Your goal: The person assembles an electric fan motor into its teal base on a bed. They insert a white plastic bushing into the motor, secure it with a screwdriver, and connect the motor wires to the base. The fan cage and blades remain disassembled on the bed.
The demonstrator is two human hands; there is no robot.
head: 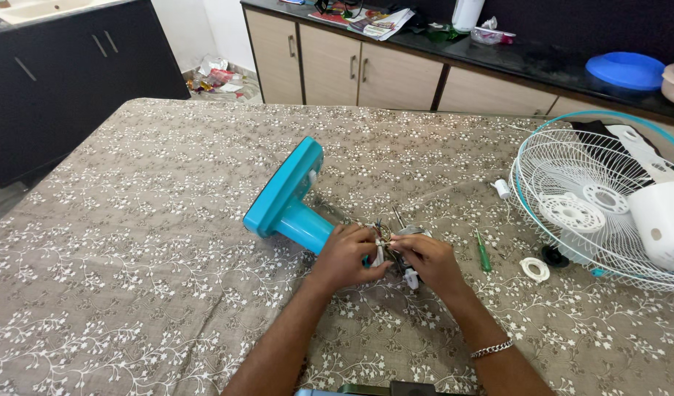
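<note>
Pinching the wire bundle [385, 236] with my left hand [346, 257] grip and right hand [427, 260] grip | teal fan base [286, 192] at ten o'clock | green screwdriver [484, 254] at three o'clock on bench [132, 242]

Around the two hands [385, 257], the tablecloth [132, 242] lies open from seven to eleven o'clock. At ten o'clock the blue fan base [286, 192] blocks the way. At three o'clock a green screwdriver [483, 253], a white ring [534, 269] and the wire fan guard [594, 205] crowd the path.
</note>
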